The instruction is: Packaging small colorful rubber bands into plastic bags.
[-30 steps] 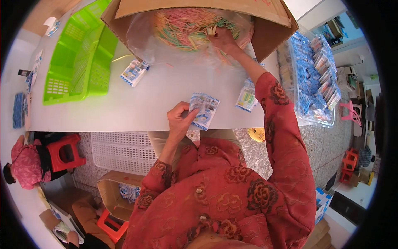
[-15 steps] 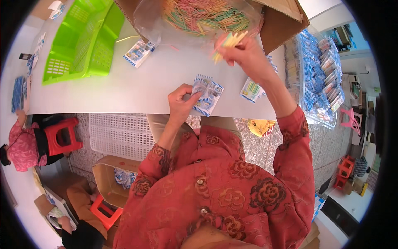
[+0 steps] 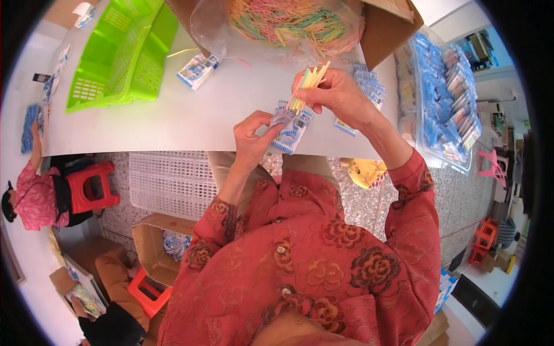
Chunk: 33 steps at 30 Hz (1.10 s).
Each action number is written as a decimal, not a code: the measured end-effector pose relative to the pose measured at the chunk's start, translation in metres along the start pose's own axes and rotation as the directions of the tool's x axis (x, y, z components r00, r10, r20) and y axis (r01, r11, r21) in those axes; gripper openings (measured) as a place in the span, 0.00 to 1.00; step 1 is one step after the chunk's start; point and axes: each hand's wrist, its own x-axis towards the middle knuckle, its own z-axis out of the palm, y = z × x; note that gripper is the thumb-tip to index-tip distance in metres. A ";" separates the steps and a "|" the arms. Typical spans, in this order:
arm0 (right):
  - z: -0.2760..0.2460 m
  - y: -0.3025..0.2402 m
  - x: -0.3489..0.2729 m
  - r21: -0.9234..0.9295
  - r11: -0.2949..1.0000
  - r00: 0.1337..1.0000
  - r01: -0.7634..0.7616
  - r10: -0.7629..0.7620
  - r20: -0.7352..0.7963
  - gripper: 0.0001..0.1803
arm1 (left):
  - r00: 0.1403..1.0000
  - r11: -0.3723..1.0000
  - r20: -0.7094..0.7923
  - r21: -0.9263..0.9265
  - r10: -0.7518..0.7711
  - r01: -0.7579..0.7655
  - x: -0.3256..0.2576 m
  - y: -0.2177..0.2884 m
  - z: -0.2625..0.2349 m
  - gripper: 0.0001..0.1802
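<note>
My left hand pinches a small clear-and-blue plastic packet near the table's front edge. Beneath it lie more blue-edged packets. In my right hand is a bundle of thin yellow, pink and green sticks, upright and slightly tilted, its lower ends at the held packet's upper edge. Whether the ends are inside the packet I cannot tell. Beyond my hands, an open clear plastic bag full of loose coloured sticks rests in a cardboard box.
A green basket stands at the far left, with a packet near it. Fanned packets lie right of my right hand. A clear bin of filled packets stands at the right. People sit at the left.
My right hand has come down and nearer with the stick bundle, from beside the bag to the packet. My left hand stays almost in place. The fanned packets are now more exposed.
</note>
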 end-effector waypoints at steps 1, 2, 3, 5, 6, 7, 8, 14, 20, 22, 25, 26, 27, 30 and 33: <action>-0.001 0.001 0.000 0.001 1.000 1.000 0.002 -0.002 -0.002 0.04 | 1.000 0.999 0.008 0.029 0.017 -0.017 0.001 0.002 0.000 0.06; -0.001 0.001 -0.001 -0.006 1.000 1.000 -0.002 0.002 -0.001 0.04 | 0.999 0.998 0.016 0.059 0.034 -0.035 0.001 0.004 -0.001 0.06; -0.002 0.002 -0.001 -0.014 1.000 1.000 -0.004 0.004 -0.001 0.04 | 0.999 0.998 0.019 0.058 0.036 -0.037 0.002 0.006 -0.001 0.06; -0.004 0.002 -0.001 -0.003 1.000 1.000 -0.008 0.008 -0.012 0.05 | 0.998 0.995 0.039 0.080 0.056 -0.059 0.002 0.010 -0.001 0.06; -0.005 0.002 -0.002 0.010 1.000 1.000 -0.014 0.014 -0.020 0.05 | 0.997 0.995 0.042 0.080 0.057 -0.061 0.002 0.011 -0.001 0.06; -0.005 0.001 -0.002 0.010 1.000 1.000 -0.012 0.012 -0.022 0.05 | 0.997 0.996 0.046 0.062 0.053 -0.056 0.002 0.012 -0.001 0.06; -0.004 0.001 -0.002 0.038 0.999 0.999 -0.027 0.028 -0.043 0.05 | 0.997 0.998 0.051 0.044 0.049 -0.052 0.002 0.013 -0.001 0.06; 0.000 -0.001 -0.005 -0.021 1.000 0.999 0.006 -0.007 -0.040 0.05 | 0.996 0.996 0.048 0.047 0.079 -0.081 0.003 0.018 -0.001 0.05; 0.007 -0.011 -0.007 -0.207 0.975 0.995 0.080 -0.091 -0.041 0.04 | 0.999 0.997 0.016 0.073 0.037 -0.038 0.005 0.017 0.004 0.04; 0.009 -0.012 -0.008 -0.274 0.956 0.991 0.109 -0.124 -0.040 0.03 | 0.999 0.996 0.017 0.078 0.040 -0.042 0.007 0.018 0.004 0.04; 0.011 -0.011 -0.008 -0.390 0.901 0.975 0.188 -0.220 -0.038 0.04 | 0.999 0.996 0.015 0.070 0.048 -0.049 0.008 0.016 0.005 0.04; 0.011 -0.012 -0.008 -0.442 0.876 0.972 0.193 -0.233 -0.038 0.04 | 0.999 0.997 0.010 0.057 0.052 -0.052 0.008 0.015 0.005 0.04; 0.011 -0.012 -0.007 -0.491 0.849 0.969 0.196 -0.246 -0.037 0.04 | 0.999 0.997 0.012 0.058 0.052 -0.052 0.008 0.015 0.005 0.04; 0.007 -0.016 -0.005 -0.396 0.897 0.977 0.197 -0.215 -0.001 0.04 | 0.998 0.996 0.023 0.066 0.060 -0.061 0.008 0.018 0.004 0.04; 0.003 -0.019 -0.003 -0.295 0.949 0.992 0.114 -0.127 -0.025 0.03 | 0.998 0.994 0.000 0.081 0.068 -0.068 0.008 0.019 0.002 0.04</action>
